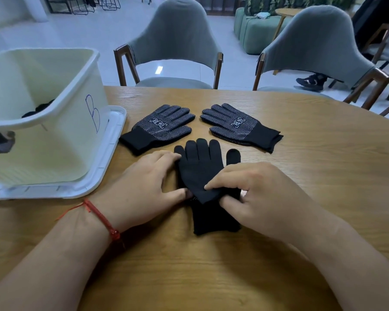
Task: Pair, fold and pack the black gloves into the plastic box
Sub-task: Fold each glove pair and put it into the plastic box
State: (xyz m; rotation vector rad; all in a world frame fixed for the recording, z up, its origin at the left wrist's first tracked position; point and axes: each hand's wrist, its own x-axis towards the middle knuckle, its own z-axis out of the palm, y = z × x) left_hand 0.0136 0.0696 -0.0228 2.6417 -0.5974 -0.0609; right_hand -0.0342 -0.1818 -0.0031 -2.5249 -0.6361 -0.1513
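At table (301,158) mid, black glove pair (200,169) is pinched by R hand (258,196), steadied by flat L hand (144,185); folding underway, even fold-over needed next.

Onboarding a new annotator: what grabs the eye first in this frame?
Near centre, the right hand pinches the stacked black gloves while the left hand rests against their edge. Beyond them lie a left dotted glove and a right dotted glove, apart, on the wooden table. At far left, a white plastic box marked with a blue B stands on a white lid.
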